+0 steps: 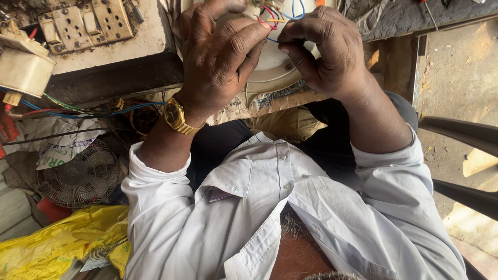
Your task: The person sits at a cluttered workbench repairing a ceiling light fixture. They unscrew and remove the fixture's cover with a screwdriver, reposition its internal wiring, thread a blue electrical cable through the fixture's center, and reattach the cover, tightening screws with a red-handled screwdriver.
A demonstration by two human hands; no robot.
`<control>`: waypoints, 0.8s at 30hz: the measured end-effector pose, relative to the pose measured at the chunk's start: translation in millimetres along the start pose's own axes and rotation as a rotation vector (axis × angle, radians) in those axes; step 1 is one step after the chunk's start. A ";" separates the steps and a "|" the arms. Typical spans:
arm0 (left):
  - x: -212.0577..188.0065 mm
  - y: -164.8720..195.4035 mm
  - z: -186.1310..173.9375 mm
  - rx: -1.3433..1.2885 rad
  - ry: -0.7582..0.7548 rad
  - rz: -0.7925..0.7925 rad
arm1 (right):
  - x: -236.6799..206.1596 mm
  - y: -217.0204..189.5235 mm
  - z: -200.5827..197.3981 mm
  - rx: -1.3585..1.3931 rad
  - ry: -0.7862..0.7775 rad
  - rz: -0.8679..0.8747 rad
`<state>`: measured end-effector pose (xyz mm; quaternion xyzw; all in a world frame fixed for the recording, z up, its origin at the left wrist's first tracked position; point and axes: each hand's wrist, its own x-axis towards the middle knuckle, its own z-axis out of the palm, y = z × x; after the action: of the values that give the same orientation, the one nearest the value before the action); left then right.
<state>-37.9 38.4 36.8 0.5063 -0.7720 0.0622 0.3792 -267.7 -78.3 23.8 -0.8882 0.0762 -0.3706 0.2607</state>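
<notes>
The round white appliance housing (270,62) lay on the bench edge, its top cut off by the frame. Coloured wires (277,15), red, yellow and blue, rose from its open centre; their terminations were hidden. The left hand (220,57), wearing a gold wristwatch (176,116), had fingers curled together over the housing, fingertips at the wires. The right hand (324,49) pinched a blue wire between thumb and forefinger. A dusty switchboard (85,23) sat on the bench to the left. A small fan guard (80,173) and yellow bag (57,241) lay below, partly obscured.
</notes>
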 end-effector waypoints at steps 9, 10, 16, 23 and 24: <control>1.1 5.5 5.3 0.023 -0.006 0.041 | -1.9 5.1 -0.4 -0.019 -0.003 -0.033; 0.6 8.0 5.9 0.010 -0.007 0.016 | -1.8 4.8 -0.6 -0.022 -0.007 -0.032; 1.5 23.4 7.1 -0.053 -0.007 -0.155 | 0.8 1.5 -1.9 -0.057 -0.028 -0.044; 3.1 31.2 7.1 -0.100 0.009 -0.226 | 5.2 -2.0 -2.8 -0.092 -0.028 -0.034; 2.8 31.2 8.6 -0.103 0.025 -0.246 | 5.0 -3.2 -2.8 -0.115 -0.033 -0.035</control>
<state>-68.8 47.2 41.6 0.5762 -0.7015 -0.0180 0.4191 -266.3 -78.3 30.2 -0.9089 0.0775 -0.3556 0.2037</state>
